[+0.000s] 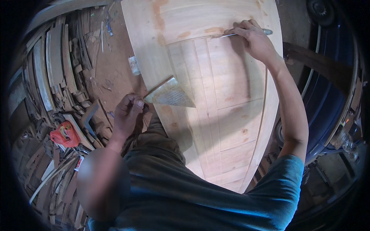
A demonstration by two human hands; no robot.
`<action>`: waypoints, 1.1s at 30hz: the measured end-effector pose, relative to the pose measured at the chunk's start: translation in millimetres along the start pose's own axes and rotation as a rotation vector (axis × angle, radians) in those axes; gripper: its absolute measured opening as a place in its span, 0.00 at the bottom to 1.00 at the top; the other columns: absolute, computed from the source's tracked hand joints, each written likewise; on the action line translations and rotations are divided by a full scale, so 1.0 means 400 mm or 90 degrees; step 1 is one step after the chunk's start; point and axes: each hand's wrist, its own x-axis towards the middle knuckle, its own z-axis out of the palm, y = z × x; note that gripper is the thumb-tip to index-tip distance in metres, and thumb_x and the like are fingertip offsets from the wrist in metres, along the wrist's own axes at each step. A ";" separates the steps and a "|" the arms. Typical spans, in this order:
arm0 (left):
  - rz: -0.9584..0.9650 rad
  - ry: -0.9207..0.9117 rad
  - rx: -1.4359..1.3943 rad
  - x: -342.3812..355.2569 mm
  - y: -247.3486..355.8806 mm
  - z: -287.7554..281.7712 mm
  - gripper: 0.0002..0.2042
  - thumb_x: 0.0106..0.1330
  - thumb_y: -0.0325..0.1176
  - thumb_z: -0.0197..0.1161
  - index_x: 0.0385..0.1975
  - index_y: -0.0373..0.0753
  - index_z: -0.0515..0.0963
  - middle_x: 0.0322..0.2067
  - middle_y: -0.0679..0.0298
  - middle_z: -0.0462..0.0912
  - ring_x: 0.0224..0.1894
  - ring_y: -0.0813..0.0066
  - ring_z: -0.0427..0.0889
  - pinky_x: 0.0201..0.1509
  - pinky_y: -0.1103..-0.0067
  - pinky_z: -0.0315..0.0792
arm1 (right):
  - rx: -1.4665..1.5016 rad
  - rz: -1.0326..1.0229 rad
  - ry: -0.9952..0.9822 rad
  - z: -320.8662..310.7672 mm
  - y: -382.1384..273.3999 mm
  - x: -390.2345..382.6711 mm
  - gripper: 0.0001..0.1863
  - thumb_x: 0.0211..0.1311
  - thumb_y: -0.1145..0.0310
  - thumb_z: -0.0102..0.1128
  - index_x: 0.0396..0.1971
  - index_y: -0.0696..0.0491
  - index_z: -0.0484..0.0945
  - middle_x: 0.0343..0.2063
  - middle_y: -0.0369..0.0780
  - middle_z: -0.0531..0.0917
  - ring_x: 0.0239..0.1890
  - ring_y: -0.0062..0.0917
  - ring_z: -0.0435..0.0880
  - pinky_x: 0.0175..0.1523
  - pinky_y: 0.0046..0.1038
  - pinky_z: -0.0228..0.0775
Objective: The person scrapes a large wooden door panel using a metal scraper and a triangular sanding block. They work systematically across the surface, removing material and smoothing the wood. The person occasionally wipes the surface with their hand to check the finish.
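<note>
A pale wooden panelled door [235, 86] lies in front of me, with grooved lines and orange-brown patches on its face. My left hand [129, 111] pinches one corner of a flat triangular plate [171, 95], whose surface is smeared and whitish. The plate is over the door's left edge. Near the far end of the panels, my right hand [252, 38] is closed around a slim tool with a greenish handle [266, 31] and a thin metal blade [227, 35]. The blade lies low along the upper panel groove; whether its tip touches the wood I cannot tell.
Stacked boards [56, 57] and wood offcuts fill the left side. A red plastic bag [64, 134] sits among them. On the bare ground [115, 65] lie small scraps. To the right stands a dark blue vehicle [339, 84], with a wheel [320, 10] at the far right.
</note>
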 end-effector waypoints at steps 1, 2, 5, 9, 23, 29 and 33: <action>0.003 -0.001 0.018 0.000 -0.003 -0.004 0.11 0.79 0.38 0.63 0.45 0.35 0.79 0.33 0.73 0.78 0.38 0.86 0.75 0.47 0.83 0.73 | 0.017 0.033 -0.006 0.002 0.000 -0.009 0.29 0.56 0.86 0.58 0.57 0.46 0.85 0.53 0.39 0.83 0.58 0.39 0.77 0.66 0.38 0.73; 0.009 -0.006 0.046 0.002 -0.006 -0.008 0.11 0.79 0.38 0.63 0.45 0.35 0.79 0.33 0.73 0.78 0.38 0.86 0.75 0.47 0.83 0.73 | 0.037 0.059 -0.002 0.005 0.000 -0.017 0.29 0.56 0.87 0.57 0.57 0.48 0.85 0.55 0.40 0.83 0.58 0.40 0.77 0.66 0.38 0.74; 0.010 -0.017 0.072 0.006 -0.016 -0.012 0.11 0.79 0.38 0.63 0.45 0.35 0.79 0.33 0.72 0.78 0.38 0.87 0.74 0.46 0.83 0.72 | 0.068 0.053 0.004 0.023 -0.001 -0.031 0.29 0.56 0.88 0.57 0.57 0.49 0.85 0.53 0.42 0.84 0.58 0.41 0.78 0.65 0.39 0.74; -0.006 -0.008 0.080 0.006 -0.019 -0.008 0.11 0.79 0.38 0.64 0.45 0.36 0.80 0.33 0.73 0.78 0.38 0.87 0.74 0.45 0.84 0.71 | 0.012 0.056 0.032 0.045 -0.005 -0.031 0.29 0.54 0.83 0.59 0.56 0.45 0.86 0.51 0.41 0.85 0.56 0.41 0.78 0.64 0.40 0.75; -0.005 -0.015 0.070 0.004 -0.009 -0.018 0.13 0.78 0.41 0.65 0.45 0.36 0.80 0.33 0.74 0.78 0.36 0.87 0.74 0.44 0.85 0.70 | 0.199 0.077 -0.030 0.057 -0.005 0.025 0.25 0.57 0.77 0.59 0.55 0.48 0.86 0.51 0.44 0.85 0.59 0.45 0.77 0.66 0.40 0.73; -0.005 -0.001 0.065 -0.001 -0.019 -0.038 0.13 0.77 0.41 0.65 0.45 0.36 0.80 0.33 0.73 0.79 0.36 0.87 0.75 0.44 0.84 0.71 | 0.115 0.106 0.071 0.050 -0.023 -0.041 0.25 0.53 0.81 0.62 0.53 0.48 0.87 0.50 0.41 0.84 0.54 0.43 0.77 0.62 0.41 0.73; 0.002 -0.010 0.084 0.005 -0.021 -0.039 0.13 0.77 0.41 0.65 0.46 0.36 0.80 0.33 0.72 0.79 0.36 0.87 0.75 0.44 0.84 0.71 | 0.099 0.099 0.069 0.057 -0.023 -0.053 0.28 0.51 0.83 0.63 0.53 0.46 0.87 0.47 0.41 0.84 0.52 0.41 0.77 0.61 0.40 0.74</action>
